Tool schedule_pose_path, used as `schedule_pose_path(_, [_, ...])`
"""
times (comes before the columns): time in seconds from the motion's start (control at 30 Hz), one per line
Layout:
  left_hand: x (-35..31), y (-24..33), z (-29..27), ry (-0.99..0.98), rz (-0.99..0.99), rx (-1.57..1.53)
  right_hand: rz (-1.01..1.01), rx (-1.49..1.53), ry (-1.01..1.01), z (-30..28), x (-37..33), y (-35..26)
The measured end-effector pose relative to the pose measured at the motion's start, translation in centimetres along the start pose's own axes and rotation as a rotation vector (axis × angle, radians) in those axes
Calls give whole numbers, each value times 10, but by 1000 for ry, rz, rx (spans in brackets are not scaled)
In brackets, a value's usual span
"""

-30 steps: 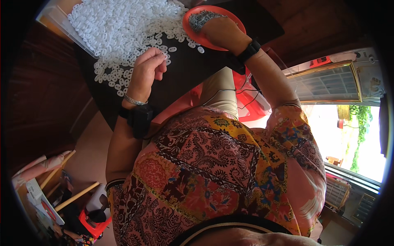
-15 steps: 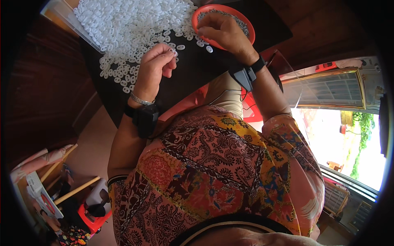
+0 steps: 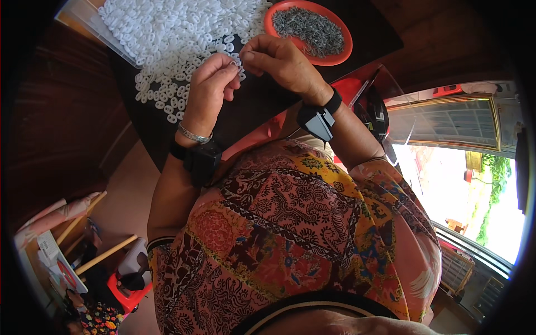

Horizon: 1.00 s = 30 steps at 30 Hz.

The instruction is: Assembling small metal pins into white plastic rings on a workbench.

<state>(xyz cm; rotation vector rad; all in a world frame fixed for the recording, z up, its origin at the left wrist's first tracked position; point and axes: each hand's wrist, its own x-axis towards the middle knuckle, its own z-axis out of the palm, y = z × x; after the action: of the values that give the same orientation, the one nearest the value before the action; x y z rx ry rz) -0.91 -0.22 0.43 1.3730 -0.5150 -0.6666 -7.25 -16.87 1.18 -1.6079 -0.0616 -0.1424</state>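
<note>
My left hand (image 3: 206,92) is closed in a pinch on a small white oval plastic piece (image 3: 235,64), mostly covered by the thumb and finger. Close beside it, my right hand (image 3: 286,64) has its thumb and fingers pressed together, the fingertips almost meeting those of the left. Whatever the right fingers hold is too small to make out. Behind my hands spreads a large heap of white oval pieces with two holes (image 3: 178,33). An orange-red bowl (image 3: 349,47) at the far right holds many small grey metal parts (image 3: 310,32).
All this lies on a dark table (image 3: 368,28). A clear plastic tray (image 3: 120,50) edges the heap at the left. On the lower left are wooden sticks (image 3: 109,254) and a red plastic item (image 3: 127,290). A bright opening (image 3: 441,184) is at the right.
My right hand has moved left and nearer from over the bowl to my left fingertips, uncovering the grey metal parts. The left hand has stayed nearly in place.
</note>
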Motion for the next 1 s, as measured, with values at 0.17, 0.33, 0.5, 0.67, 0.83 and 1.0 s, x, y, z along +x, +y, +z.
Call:
schedule_pose_path(0.17, [-1,-1,2,5,31,59,-50,-96,22,2,-2,1])
schedule_pose_path(0.33, [1,-4,3,6,26,61,-95,-141,25,4,-3,9])
schedule_pose_path(0.5, [1,-4,2,16,1,66,-83,-181,71,3,-4,14])
schedule_pose_path(0.67, [2,-4,2,5,-9,101,-102,-225,66,2,-5,13])
schedule_pose_path(0.83, [1,-6,2,-5,-9,98,-115,-232,68,4,-8,15])
schedule_pose_path(1.0, [1,-6,3,-6,-4,104,-118,-305,73,4,-9,17])
